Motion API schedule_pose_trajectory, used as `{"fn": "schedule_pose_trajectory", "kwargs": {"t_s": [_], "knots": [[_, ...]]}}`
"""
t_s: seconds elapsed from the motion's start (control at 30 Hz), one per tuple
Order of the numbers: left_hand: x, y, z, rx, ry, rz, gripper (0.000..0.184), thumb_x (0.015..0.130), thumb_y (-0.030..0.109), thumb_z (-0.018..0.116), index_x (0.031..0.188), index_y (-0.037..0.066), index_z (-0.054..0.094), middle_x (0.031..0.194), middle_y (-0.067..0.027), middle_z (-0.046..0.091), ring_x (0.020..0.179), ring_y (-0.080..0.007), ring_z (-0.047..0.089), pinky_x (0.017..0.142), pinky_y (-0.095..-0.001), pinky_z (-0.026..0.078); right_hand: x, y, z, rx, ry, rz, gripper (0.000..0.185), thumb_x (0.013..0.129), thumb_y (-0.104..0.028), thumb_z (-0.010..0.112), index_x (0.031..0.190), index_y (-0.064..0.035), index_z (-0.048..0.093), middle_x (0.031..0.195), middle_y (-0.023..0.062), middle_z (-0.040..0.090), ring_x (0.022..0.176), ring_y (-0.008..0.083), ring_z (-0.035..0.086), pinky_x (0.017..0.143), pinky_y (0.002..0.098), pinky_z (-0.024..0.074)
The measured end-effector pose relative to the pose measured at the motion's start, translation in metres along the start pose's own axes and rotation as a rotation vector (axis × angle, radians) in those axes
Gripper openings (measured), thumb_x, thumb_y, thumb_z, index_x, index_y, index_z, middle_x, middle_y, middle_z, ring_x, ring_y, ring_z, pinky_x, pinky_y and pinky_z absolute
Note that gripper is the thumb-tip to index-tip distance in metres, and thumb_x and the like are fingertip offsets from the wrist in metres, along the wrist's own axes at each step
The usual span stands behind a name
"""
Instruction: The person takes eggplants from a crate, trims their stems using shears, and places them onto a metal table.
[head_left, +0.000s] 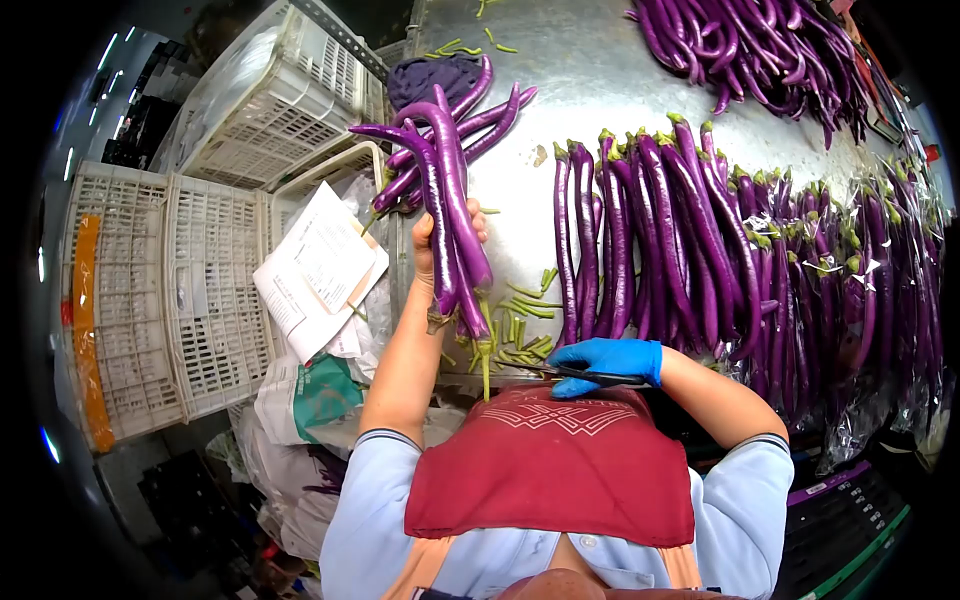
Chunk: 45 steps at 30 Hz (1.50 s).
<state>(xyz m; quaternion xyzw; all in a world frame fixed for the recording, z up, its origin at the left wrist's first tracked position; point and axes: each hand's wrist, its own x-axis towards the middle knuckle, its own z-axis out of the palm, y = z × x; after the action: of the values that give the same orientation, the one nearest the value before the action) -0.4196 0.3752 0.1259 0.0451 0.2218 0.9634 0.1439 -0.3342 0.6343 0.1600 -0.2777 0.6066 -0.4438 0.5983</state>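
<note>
My bare left hand [428, 248] is closed around several long purple eggplants [448, 160], lifted over the table's left side with their stem ends toward me. A green stem [486, 370] hangs from the lower end of this bunch. In a blue glove, my right hand [608, 362] grips a black-handled cutting tool that looks like scissors [620, 379]. Its thin blades point left, close to that stem; whether they touch it I cannot tell. Cut green stem pieces [520, 335] lie on the table between my hands. Beyond my right hand is a row of loose eggplants [650, 230].
Bagged eggplants [830, 290] lie at the right, and a large pile [750, 40] is at the far right. More eggplants [490, 125] rest beside a dark cloth [432, 80]. White plastic crates [215, 290] and papers [320, 260] flank the metal table [540, 60] on the left.
</note>
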Motion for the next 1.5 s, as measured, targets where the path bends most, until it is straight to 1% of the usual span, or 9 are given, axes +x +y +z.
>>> {"fn": "schedule_pose_trajectory", "kwargs": {"t_s": [0.07, 0.17, 0.33, 0.43, 0.57, 0.8, 0.9, 1.33, 1.5], "knots": [[0.001, -0.005, -0.004, -0.016, -0.026, -0.023, 0.063, 0.077, 0.033, 0.066, 0.116, -0.008, 0.039, 0.098, -0.0133, 0.044, 0.089, -0.0225, 0.052, 0.081, -0.0338, 0.051, 0.008, 0.001, 0.009, 0.035, 0.177, -0.086, 0.067, 0.077, -0.05, 0.065, 0.118, 0.0015, 0.052, 0.105, 0.013, 0.06, 0.099, 0.0208, 0.056, 0.087, 0.0323, 0.0424], [0.003, -0.011, -0.003, -0.032, -0.048, -0.018, 0.062, 0.078, 0.033, 0.065, 0.117, -0.007, 0.039, 0.099, -0.014, 0.045, 0.089, -0.023, 0.053, 0.082, -0.0346, 0.051, 0.018, -0.013, 0.005, -0.089, 0.124, -0.041, 0.074, 0.076, -0.052, 0.065, 0.122, 0.0027, 0.048, 0.114, 0.019, 0.058, 0.106, 0.0281, 0.056, 0.091, 0.0346, 0.042], [-0.001, 0.002, -0.011, -0.047, -0.044, 0.008, 0.059, 0.076, 0.03, 0.066, 0.116, -0.005, 0.042, 0.095, -0.013, 0.047, 0.088, -0.0237, 0.055, 0.081, -0.0341, 0.053, -0.004, -0.013, 0.006, -0.156, 0.208, -0.098, 0.05, 0.077, -0.044, 0.067, 0.103, -0.0022, 0.06, 0.076, 0.0141, 0.061, 0.067, 0.0189, 0.057, 0.066, 0.0327, 0.0462], [-0.004, 0.007, -0.011, -0.089, -0.053, 0.044, 0.057, 0.075, 0.03, 0.067, 0.116, -0.004, 0.045, 0.096, -0.0133, 0.048, 0.091, -0.0244, 0.056, 0.083, -0.035, 0.053, -0.015, -0.008, 0.009, -0.126, 0.344, -0.15, 0.05, 0.077, -0.044, 0.068, 0.103, -0.0022, 0.059, 0.076, 0.0138, 0.061, 0.068, 0.0181, 0.057, 0.066, 0.0326, 0.0459], [-0.001, 0.012, -0.01, -0.129, -0.147, 0.049, 0.065, 0.074, 0.03, 0.068, 0.121, -0.003, 0.039, 0.096, -0.0121, 0.046, 0.089, -0.023, 0.054, 0.081, -0.033, 0.052, -0.019, -0.01, -0.002, -0.13, 0.201, -0.042, 0.051, 0.078, -0.042, 0.068, 0.109, -0.0024, 0.058, 0.089, 0.0136, 0.063, 0.078, 0.0168, 0.058, 0.073, 0.031, 0.0459], [-0.006, 0.01, 0.004, -0.012, -0.126, 0.043, 0.065, 0.073, 0.035, 0.068, 0.118, -0.003, 0.042, 0.094, -0.0104, 0.045, 0.087, -0.0211, 0.054, 0.078, -0.0326, 0.052, -0.012, -0.022, -0.016, -0.089, 0.358, 0.032, 0.063, 0.078, -0.051, 0.063, 0.115, -0.0011, 0.055, 0.103, 0.0207, 0.061, 0.093, 0.0299, 0.061, 0.082, 0.0338, 0.0458], [-0.006, 0.002, 0.012, -0.001, -0.075, 0.026, 0.065, 0.07, 0.037, 0.069, 0.113, -0.005, 0.044, 0.093, -0.0102, 0.046, 0.085, -0.0209, 0.055, 0.08, -0.0314, 0.052, 0.002, -0.013, -0.011, -0.128, 0.365, 0.015, 0.059, 0.078, -0.046, 0.066, 0.116, -0.0023, 0.054, 0.098, 0.0188, 0.062, 0.088, 0.026, 0.062, 0.08, 0.0333, 0.0463], [-0.024, -0.021, 0.019, 0.203, 0.068, -0.038, 0.071, 0.068, 0.037, 0.071, 0.114, -0.007, 0.039, 0.093, -0.0127, 0.052, 0.094, -0.0243, 0.057, 0.089, -0.0336, 0.049, 0.008, -0.036, -0.016, -0.681, 0.51, 0.126, 0.026, 0.08, -0.029, 0.055, 0.091, -0.0065, 0.062, 0.085, 0.0186, 0.063, 0.08, 0.0354, 0.062, 0.07, 0.044, 0.0493], [-0.02, -0.02, 0.047, 0.553, 0.107, 0.01, 0.059, 0.065, 0.029, 0.071, 0.11, 0.0, 0.045, 0.091, -0.0104, 0.051, 0.082, -0.0228, 0.06, 0.074, -0.0367, 0.053, 0.018, -0.013, -0.01, -0.679, 0.49, 0.081, 0.027, 0.08, -0.03, 0.055, 0.088, -0.0044, 0.06, 0.077, 0.0195, 0.061, 0.074, 0.0367, 0.061, 0.066, 0.0457, 0.0477]]}}
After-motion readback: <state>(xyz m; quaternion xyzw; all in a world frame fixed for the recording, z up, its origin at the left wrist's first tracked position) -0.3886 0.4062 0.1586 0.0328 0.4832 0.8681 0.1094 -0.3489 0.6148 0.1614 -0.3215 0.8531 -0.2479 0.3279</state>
